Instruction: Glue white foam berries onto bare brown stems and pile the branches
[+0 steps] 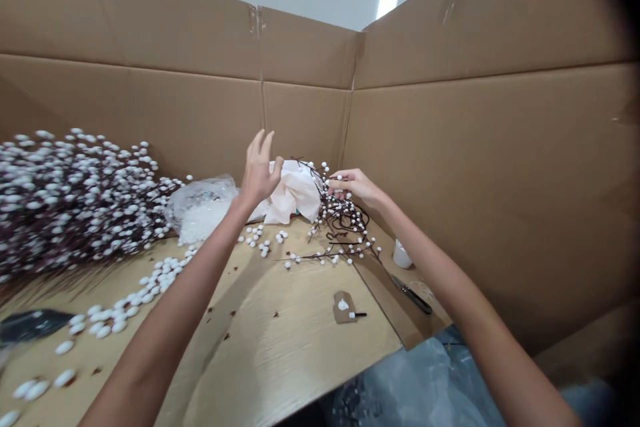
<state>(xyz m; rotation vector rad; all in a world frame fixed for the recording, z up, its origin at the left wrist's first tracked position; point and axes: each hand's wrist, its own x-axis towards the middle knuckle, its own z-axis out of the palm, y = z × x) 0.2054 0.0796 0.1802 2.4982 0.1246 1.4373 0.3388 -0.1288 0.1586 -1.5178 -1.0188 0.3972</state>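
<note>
My left hand (260, 172) is raised in front of a crumpled white paper (293, 197), its fingers spread and nothing in them. To the right, my right hand (356, 185) has its fingers closed at the top of a dark berry branch (320, 179) with small white berries. Below that hand lies a tangle of more dark twigs and white berries (345, 217). A single berry sprig (320, 257) is stretched out flat on the table, closer to me. Exactly where the fingertips meet the branch is partly hidden by berries.
A large bundle of white-berried stems (80, 193) fills the left side, beside a clear plastic bag (203, 207). Loose white berries (107, 317) lie scattered. On the right are snips (413, 295), a white cup (401, 255) and a cardboard scrap (344, 307). Tall cardboard walls (475, 167) enclose the table.
</note>
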